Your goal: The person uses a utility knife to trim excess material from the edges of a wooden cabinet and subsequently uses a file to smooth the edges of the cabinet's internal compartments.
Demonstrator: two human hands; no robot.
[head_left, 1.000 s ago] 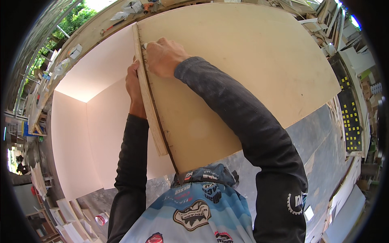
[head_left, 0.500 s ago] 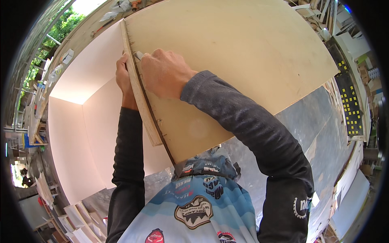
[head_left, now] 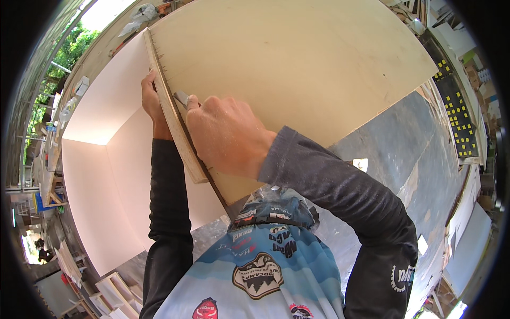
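Observation:
A large tan board [head_left: 297,58] spreads out in front of me, with a narrow wooden strip [head_left: 172,119] along its left edge. Small splinters or ragged bits stick out along the seam. My left hand [head_left: 151,98] grips the strip from its left side, the fingertips partly hidden behind the wood. Closed in a fist, my right hand [head_left: 228,133] holds a small grey-tipped hand tool [head_left: 181,98] against the seam. Most of that tool is covered by my fingers, so its exact kind does not show.
Left of the strip, white panels [head_left: 101,186] form an open box-like corner. A grey, scuffed surface [head_left: 382,138] lies to the right, beside a black board with yellow squares [head_left: 459,119]. Stacked wooden pieces [head_left: 114,295] stand at lower left; a plastic bag [head_left: 143,11] lies at the far edge.
My right hand and its tool have come down the seam toward me. My left hand still holds the strip, and the view has shifted slightly.

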